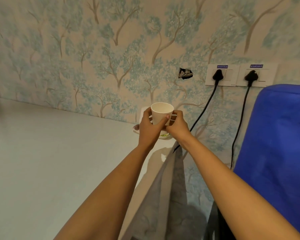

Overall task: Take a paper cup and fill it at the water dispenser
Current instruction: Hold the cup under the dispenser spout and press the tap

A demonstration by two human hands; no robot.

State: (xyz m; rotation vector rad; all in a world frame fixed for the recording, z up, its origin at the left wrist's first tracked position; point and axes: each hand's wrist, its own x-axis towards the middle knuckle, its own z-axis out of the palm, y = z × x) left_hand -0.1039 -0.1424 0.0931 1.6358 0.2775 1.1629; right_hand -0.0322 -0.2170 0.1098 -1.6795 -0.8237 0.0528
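A white paper cup (161, 111) is held upright at the far right corner of a white surface (50, 161), its open mouth toward me. My left hand (150, 130) wraps its left side with the thumb across the front. My right hand (176, 126) grips lower down on the right, where more white cup rims show as a stack under the top cup. The stack rests on a small plate (164, 136), mostly hidden by both hands. A big blue water bottle (277, 153) fills the right edge; the dispenser's taps are out of view.
Tree-patterned wallpaper covers the wall behind. Two black plugs (217, 74) sit in white sockets at the right, and their cords (239, 125) hang down between the white surface and the blue bottle. A small hole (185, 73) is in the wall.
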